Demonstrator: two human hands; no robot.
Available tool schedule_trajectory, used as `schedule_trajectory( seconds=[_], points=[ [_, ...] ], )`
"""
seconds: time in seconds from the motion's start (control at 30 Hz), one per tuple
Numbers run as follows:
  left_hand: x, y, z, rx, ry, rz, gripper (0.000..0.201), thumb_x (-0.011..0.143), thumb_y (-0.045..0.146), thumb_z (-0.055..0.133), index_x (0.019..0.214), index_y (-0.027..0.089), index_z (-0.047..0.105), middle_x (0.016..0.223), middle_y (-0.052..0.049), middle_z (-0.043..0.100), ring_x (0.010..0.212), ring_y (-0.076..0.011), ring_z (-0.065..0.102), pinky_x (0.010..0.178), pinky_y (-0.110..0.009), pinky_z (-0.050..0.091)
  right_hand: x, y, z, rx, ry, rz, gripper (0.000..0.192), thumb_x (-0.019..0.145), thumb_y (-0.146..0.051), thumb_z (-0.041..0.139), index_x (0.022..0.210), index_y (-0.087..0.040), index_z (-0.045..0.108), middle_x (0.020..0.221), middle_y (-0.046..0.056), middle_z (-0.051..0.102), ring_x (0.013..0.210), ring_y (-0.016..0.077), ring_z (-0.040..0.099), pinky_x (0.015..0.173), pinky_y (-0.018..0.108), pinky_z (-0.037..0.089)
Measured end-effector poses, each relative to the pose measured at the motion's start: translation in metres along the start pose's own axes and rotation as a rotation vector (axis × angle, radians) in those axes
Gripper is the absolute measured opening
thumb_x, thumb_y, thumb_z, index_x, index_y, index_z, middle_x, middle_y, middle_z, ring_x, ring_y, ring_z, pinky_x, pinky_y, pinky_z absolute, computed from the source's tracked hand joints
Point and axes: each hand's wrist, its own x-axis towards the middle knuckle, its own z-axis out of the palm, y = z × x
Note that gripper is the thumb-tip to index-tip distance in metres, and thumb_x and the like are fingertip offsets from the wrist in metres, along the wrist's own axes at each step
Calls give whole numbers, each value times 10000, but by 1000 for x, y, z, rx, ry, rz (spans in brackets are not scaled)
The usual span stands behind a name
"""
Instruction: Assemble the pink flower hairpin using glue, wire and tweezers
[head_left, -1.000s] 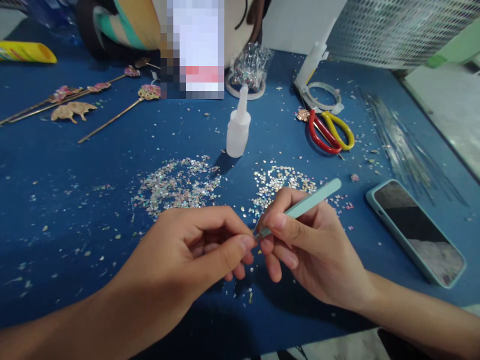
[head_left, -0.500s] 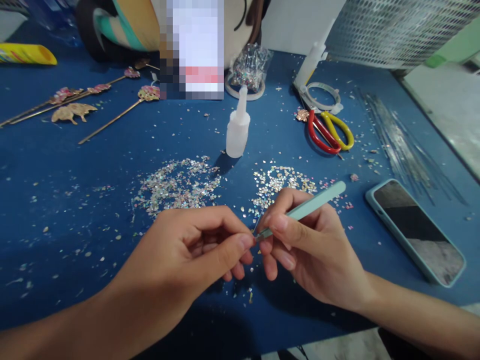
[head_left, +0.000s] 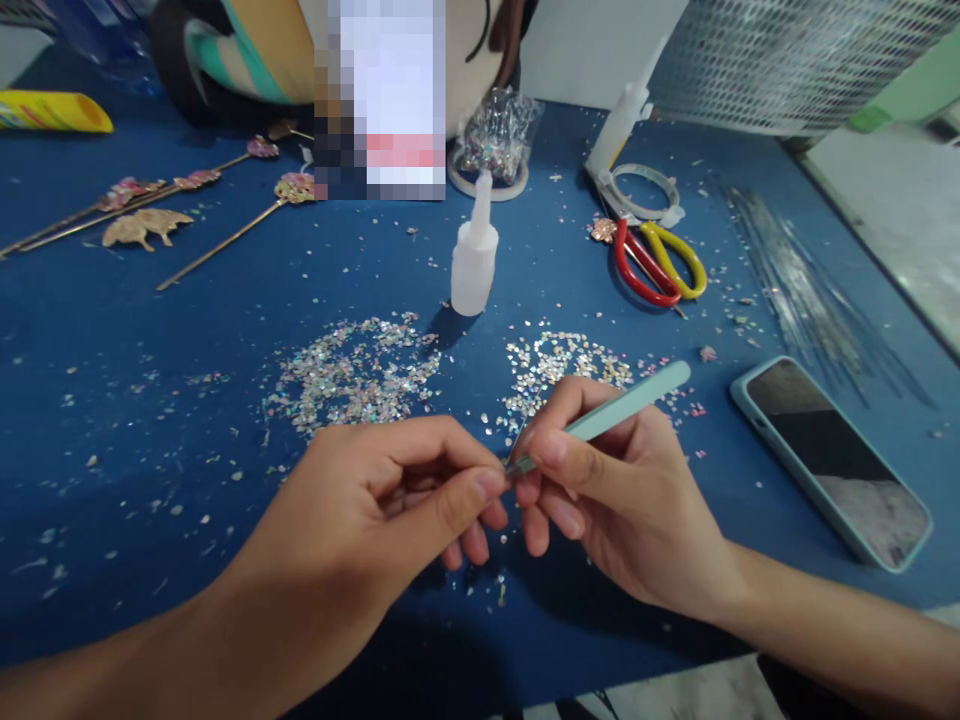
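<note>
Between the thumb and fingers of my right hand is a pair of pale green tweezers, its tip pointing left and down. My left hand is closed in a pinch, thumb against forefinger; whatever sits in it is too small to make out. The tweezers' tip meets the left fingertips, and the exact contact is hidden there. Just beyond the hands lie two spreads of tiny shiny sequins, a larger heap on the left and a smaller heap on the right. A white glue bottle stands upright behind them.
A phone lies at the right, near a bundle of thin wires. Red-and-yellow-handled pliers rest beside a tape ring. Flowered hairpins lie at the left. A white mesh basket stands at the back.
Both hands stay almost in place. The tweezers' tip has shifted very slightly toward the left fingertips, and the right fingers have moved a little up and left.
</note>
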Motion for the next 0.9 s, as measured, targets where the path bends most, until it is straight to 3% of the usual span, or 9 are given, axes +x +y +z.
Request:
schedule_trajectory(
  seconds=[0.17, 0.67, 0.9],
  points=[
    [2, -2, -1, 5, -24, 7, 302, 929, 122, 663, 849, 325, 872, 709, 89, 825, 587, -41, 714, 562, 4, 521, 1, -2, 1, 6, 11, -7, 220, 873, -196, 861, 727, -149, 703, 577, -22, 660, 453, 26, 545, 493, 133, 575],
    [0, -5, -2, 67, 34, -63, 191, 870, 201, 736, 701, 261, 799, 586, 44, 754, 471, -63, 627, 473, -50, 472, 2, 1, 5, 16, 33, 9, 309, 825, -242, 905, 678, -161, 646, 572, -30, 635, 425, 22, 458, 458, 138, 563],
    [2, -2, 4, -136, 33, -176, 173, 805, 135, 780, 667, 240, 782, 561, 54, 724, 458, -53, 610, 455, -61, 469, 0, 3, 5, 88, 3, 29, 275, 841, -201, 887, 694, -154, 659, 604, -24, 661, 437, 15, 452, 471, 139, 580]
  ],
)
